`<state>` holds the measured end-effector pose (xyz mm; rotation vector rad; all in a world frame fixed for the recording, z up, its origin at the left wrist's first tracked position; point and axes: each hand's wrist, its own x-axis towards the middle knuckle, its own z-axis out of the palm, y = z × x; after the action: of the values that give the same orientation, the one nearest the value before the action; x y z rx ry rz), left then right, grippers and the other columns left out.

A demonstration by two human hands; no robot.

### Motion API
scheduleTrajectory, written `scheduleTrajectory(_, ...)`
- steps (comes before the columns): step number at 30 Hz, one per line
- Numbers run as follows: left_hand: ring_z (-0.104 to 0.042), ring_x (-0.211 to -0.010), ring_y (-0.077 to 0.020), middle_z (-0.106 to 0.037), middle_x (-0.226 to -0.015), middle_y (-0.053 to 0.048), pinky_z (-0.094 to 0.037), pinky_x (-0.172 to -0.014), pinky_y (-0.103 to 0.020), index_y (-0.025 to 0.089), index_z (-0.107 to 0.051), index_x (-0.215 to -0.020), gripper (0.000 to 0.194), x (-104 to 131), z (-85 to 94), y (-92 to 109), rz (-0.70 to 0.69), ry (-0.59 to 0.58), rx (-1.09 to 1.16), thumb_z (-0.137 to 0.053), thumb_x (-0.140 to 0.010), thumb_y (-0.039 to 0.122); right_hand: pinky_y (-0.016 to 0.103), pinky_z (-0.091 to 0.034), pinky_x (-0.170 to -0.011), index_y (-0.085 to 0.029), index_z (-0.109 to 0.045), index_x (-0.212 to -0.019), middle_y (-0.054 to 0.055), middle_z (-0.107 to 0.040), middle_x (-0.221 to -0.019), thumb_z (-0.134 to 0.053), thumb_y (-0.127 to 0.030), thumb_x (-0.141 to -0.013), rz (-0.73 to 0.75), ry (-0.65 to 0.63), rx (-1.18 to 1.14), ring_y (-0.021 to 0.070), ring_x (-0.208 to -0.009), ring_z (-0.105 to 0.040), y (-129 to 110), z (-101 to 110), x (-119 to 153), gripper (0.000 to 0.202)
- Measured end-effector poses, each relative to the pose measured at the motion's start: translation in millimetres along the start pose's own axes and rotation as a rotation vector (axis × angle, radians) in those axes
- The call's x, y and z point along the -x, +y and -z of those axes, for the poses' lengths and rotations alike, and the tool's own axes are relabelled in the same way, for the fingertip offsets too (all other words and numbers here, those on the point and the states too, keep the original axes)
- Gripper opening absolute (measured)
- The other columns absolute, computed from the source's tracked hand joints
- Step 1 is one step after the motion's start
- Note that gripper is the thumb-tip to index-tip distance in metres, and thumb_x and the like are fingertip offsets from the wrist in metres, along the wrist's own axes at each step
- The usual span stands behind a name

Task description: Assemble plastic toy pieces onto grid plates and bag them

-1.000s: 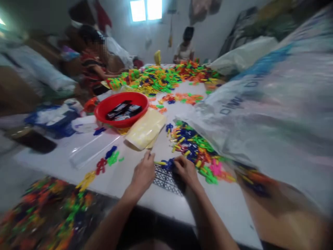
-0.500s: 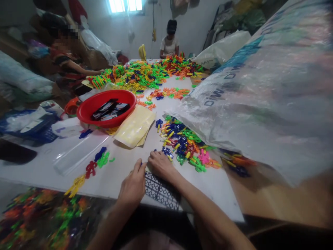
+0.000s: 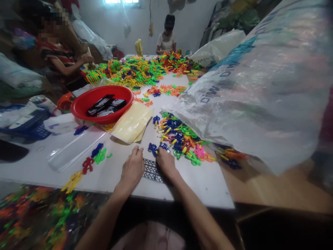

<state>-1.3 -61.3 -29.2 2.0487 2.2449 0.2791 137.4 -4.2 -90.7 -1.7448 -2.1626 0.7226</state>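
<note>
A dark grid-like plate (image 3: 153,171) with rows of round holes lies on the white table between my hands. My left hand (image 3: 130,168) rests at the plate's left edge, fingers curled together; a speck of dark blue shows at the fingertips, too small to name. Over the plate's right side, my right hand (image 3: 165,162) is closed at a blue plastic figure (image 3: 153,149) with a yellow part; its fingertips are partly hidden. Just beyond lies a pile of figures (image 3: 179,135) in blue, green, orange and red, several with yellow parts.
A red basin (image 3: 75,110) holds black packets; yellow sheets (image 3: 131,125) lie beside it. A clear plastic sleeve (image 3: 66,152) and loose figures (image 3: 87,165) are at left. A large plastic bag (image 3: 249,104) bulges at right. Two people sit beyond, by a big heap (image 3: 140,71).
My right hand has moved right, from the plate's top edge to the blue figures by the pile. My left hand stays by the plate. The person at left has raised their hands.
</note>
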Motion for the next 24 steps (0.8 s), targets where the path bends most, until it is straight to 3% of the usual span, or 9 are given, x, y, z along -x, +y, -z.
scheduleTrajectory(3,-0.047,-0.127,-0.0261,-0.040,-0.145,-0.013,-0.042,-0.104,-0.040,0.014,-0.048,-0.129,0.039,-8.0,4.9,-5.7,-0.033,0.118,0.095,-0.039,-0.093,0.026,0.026,-0.044,-0.071,-0.017,-0.054,-0.117,0.002,-0.064,-0.084,-0.057,-0.022,-0.080,0.052,0.064,-0.410,0.0158,-0.076,-0.059,3.0,13.8,3.0,0.037)
scheduleTrajectory(5,-0.044,-0.129,-0.0254,-0.043,-0.142,-0.013,-0.040,-0.106,-0.041,0.013,-0.049,-0.127,0.038,-11.3,5.3,-8.1,-0.048,0.135,0.133,-0.038,-0.094,0.027,0.024,-0.043,-0.064,-0.017,-0.058,-0.107,-0.002,-0.062,-0.076,-0.063,-0.029,-0.075,0.090,0.096,-0.628,0.0139,-0.067,-0.056,0.2,15.5,10.1,0.035)
scheduleTrajectory(9,-0.054,-0.118,-0.0209,-0.056,-0.127,-0.012,-0.043,-0.103,-0.036,0.011,-0.053,-0.120,0.034,-14.3,-1.3,-7.6,-0.040,0.004,0.175,-0.035,-0.092,0.016,0.024,-0.041,-0.057,-0.017,-0.059,-0.072,-0.002,-0.058,-0.063,-0.062,-0.031,-0.072,0.030,0.020,-0.755,0.0133,-0.059,-0.051,-12.8,-8.6,20.4,0.015)
scheduleTrajectory(12,-0.057,-0.115,-0.0203,-0.057,-0.126,-0.011,-0.045,-0.100,-0.033,0.013,-0.055,-0.118,0.034,-14.1,-4.1,-6.1,-0.017,-0.002,0.195,-0.033,-0.092,0.015,0.024,-0.042,-0.059,-0.017,-0.057,-0.068,0.001,-0.061,-0.064,-0.056,-0.032,-0.077,0.036,-0.002,-0.790,0.0144,-0.061,-0.053,-18.0,-31.9,20.4,0.018)
scheduleTrajectory(16,-0.053,-0.121,-0.0242,-0.053,-0.131,-0.014,-0.044,-0.102,-0.037,0.013,-0.053,-0.122,0.037,-7.7,-1.1,-5.6,0.000,-0.030,0.210,-0.035,-0.095,0.030,0.026,-0.044,-0.064,-0.016,-0.059,-0.084,0.004,-0.066,-0.078,-0.056,-0.025,-0.076,0.145,0.020,-0.606,0.0166,-0.069,-0.057,-15.1,-48.5,24.6,0.012)
scheduleTrajectory(20,-0.044,-0.129,-0.0306,-0.042,-0.143,-0.019,-0.041,-0.104,-0.043,0.009,-0.043,-0.133,0.060,-1.0,-3.2,-6.7,-0.051,-0.071,0.200,-0.045,-0.089,0.049,0.028,-0.044,-0.072,-0.015,-0.057,-0.099,0.009,-0.065,-0.091,-0.049,-0.018,-0.080,0.216,0.028,-0.216,0.0192,-0.077,-0.060,-15.9,-55.5,29.0,0.021)
scheduleTrajectory(24,-0.045,-0.128,-0.0313,-0.042,-0.141,-0.021,-0.040,-0.104,-0.042,0.006,-0.044,-0.133,0.054,-4.0,-8.7,-3.5,0.016,-0.009,0.162,-0.045,-0.089,0.037,0.029,-0.044,-0.070,-0.014,-0.057,-0.096,0.012,-0.065,-0.089,-0.040,-0.020,-0.088,0.237,-0.006,-0.085,0.0207,-0.077,-0.062,-25.5,-57.8,20.1,0.020)
